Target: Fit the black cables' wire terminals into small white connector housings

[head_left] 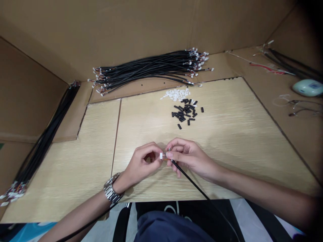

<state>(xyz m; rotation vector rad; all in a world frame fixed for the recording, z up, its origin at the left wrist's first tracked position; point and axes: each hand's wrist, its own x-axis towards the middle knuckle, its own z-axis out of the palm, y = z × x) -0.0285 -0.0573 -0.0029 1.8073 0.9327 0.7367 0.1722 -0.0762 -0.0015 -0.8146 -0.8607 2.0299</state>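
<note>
A white connector (160, 155) sits at the fingertips of my left hand (146, 160), which are pinched on it. Thin wires run from it to my right hand (185, 155), whose thumb and fingers close on them near the end of a black cable (189, 179). That cable slopes down to the right, over the table's front edge. Another black length of cable (88, 227) lies along my left forearm. Past my hands are a pile of black tube pieces (185, 111) and a heap of small white connectors (176, 94).
Bundled black cables (146, 69) with white connectors lie along the back cardboard. A second bundle (50, 127) runs down the left side. At the right are a pale green oval object (308, 88), glasses (305, 109) and red wires (267, 69).
</note>
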